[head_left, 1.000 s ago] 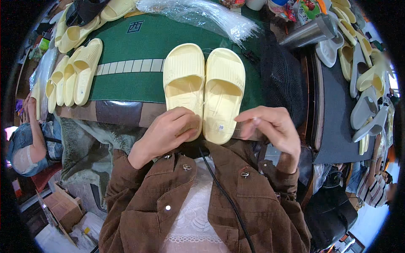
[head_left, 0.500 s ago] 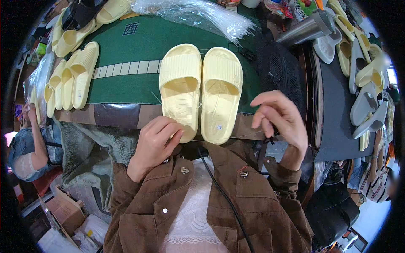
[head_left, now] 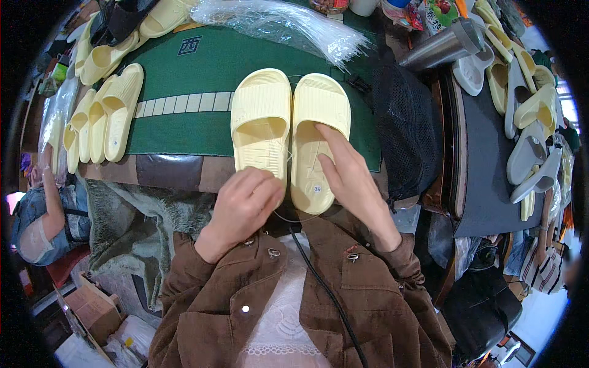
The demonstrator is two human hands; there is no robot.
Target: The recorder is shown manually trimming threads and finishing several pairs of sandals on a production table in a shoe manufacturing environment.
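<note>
Pale yellow slippers (head_left: 261, 109), broad-strapped and finely ribbed, side by side

A brown, long-sleeved fabric jacket (head_left: 211, 300) with silvery metal fasteners (head_left: 353, 257) hangs open at six o'clock over a white lace top (head_left: 279, 319); a thin black cable (head_left: 326, 279) slants toward five o'clock.
</note>
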